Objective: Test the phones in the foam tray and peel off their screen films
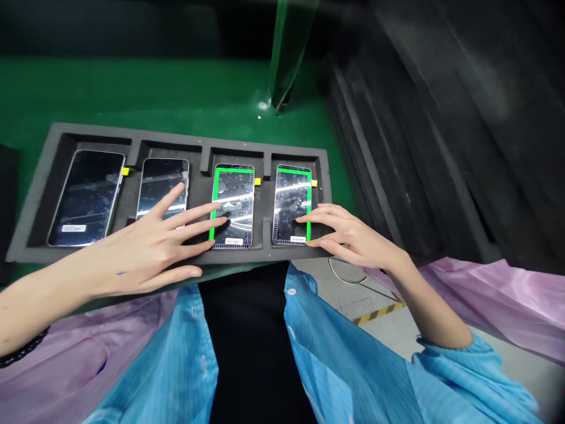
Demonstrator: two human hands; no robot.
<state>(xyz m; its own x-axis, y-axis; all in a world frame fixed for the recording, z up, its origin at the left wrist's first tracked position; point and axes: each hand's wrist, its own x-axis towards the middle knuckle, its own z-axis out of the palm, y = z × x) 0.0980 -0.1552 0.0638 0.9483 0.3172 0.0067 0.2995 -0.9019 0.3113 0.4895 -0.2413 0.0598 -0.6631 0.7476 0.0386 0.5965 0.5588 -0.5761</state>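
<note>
A dark foam tray (260,254) holds phones in separate compartments. My left hand (163,241) is palm down with fingers spread, over the second phone (163,174) from the left, its fingertips reaching onto the third phone (233,206). At the rightmost phone (289,200), my right hand (348,232) has its fingers apart, with fingertips on the screen and its right edge. Green bars and a grid border show on these two right screens. The leftmost phone (88,194) has a dark screen and a white label. Small yellow tabs stick out beside three phones.
Behind the tray is a green surface (176,94) with an upright green post (289,53). Dark ridged panels (419,129) rise at the right. Pink fabric (498,294) shows at both sides. A yellow-black stripe (379,313) marks the floor.
</note>
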